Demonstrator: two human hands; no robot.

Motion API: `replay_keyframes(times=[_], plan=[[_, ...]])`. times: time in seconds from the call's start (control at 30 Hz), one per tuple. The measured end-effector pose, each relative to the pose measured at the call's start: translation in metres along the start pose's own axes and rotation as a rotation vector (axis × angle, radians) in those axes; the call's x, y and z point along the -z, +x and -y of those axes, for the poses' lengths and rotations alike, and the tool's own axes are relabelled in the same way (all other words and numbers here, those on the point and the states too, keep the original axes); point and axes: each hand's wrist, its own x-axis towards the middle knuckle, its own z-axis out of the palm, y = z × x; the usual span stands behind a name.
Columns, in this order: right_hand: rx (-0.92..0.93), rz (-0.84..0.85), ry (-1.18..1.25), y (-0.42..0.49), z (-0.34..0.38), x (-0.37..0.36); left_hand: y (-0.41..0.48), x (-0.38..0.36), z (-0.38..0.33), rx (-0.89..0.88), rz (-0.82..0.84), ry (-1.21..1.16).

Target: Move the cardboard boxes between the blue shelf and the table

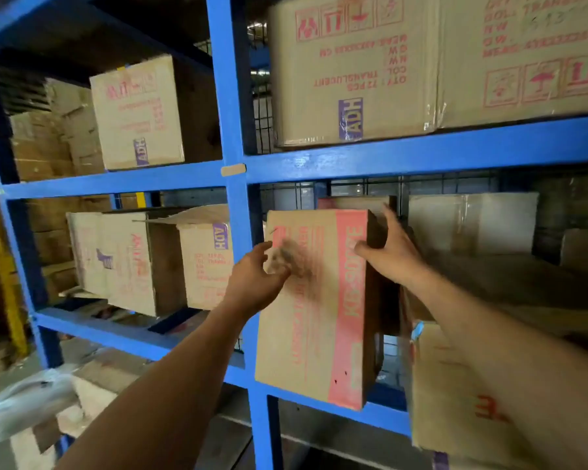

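Pinching the top right edge of the box (319, 300), mid-frame on the blue shelf (421, 154), the right hand (391, 256) holds alone while the left hand (255, 276) hovers, fingers (264, 247) loosely open, so a one-sided pull may tip it off.

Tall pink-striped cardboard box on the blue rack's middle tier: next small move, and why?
Probably bring the left hand onto the left edge of the tall brown cardboard box with the pink stripe. Only the right hand grips it, at its upper right corner, and its lower end hangs in front of the blue metal shelf beam. The left hand hovers before the front face, holding nothing.
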Motion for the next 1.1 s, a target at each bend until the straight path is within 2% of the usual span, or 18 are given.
replay_keyframes(times=[0.1,0.23,0.37,0.43,0.53,0.6,0.77,0.9,1.0,1.1], plan=[[-0.010,-0.060,-0.016,0.017,-0.002,-0.018,0.026,-0.004,0.011,-0.092,-0.013,0.019],[-0.044,-0.111,0.054,0.028,-0.009,-0.031,0.044,-0.011,0.017,-0.085,-0.136,0.048],[-0.033,-0.130,0.085,0.020,-0.003,-0.024,0.047,-0.019,0.018,-0.047,-0.160,0.009],[-0.024,-0.133,0.087,0.014,-0.002,-0.020,0.048,-0.018,0.017,-0.039,-0.158,-0.101],[-0.016,-0.151,0.133,-0.001,-0.002,-0.012,0.041,-0.011,0.007,0.067,-0.147,-0.425],[-0.014,-0.167,0.194,-0.012,0.002,-0.004,0.034,-0.007,-0.004,0.121,-0.128,-0.560],[-0.081,-0.144,0.291,-0.039,0.009,0.015,-0.002,0.011,-0.033,0.167,-0.089,-0.666],[-0.146,-0.108,0.443,-0.068,0.015,0.022,-0.046,0.030,-0.053,0.108,-0.041,-0.637],[-0.154,-0.006,0.573,-0.093,0.018,0.025,-0.090,0.040,-0.065,0.133,-0.029,-0.667],[-0.134,0.094,0.557,-0.118,0.019,0.034,-0.130,0.048,-0.068,0.177,-0.072,-0.699]])
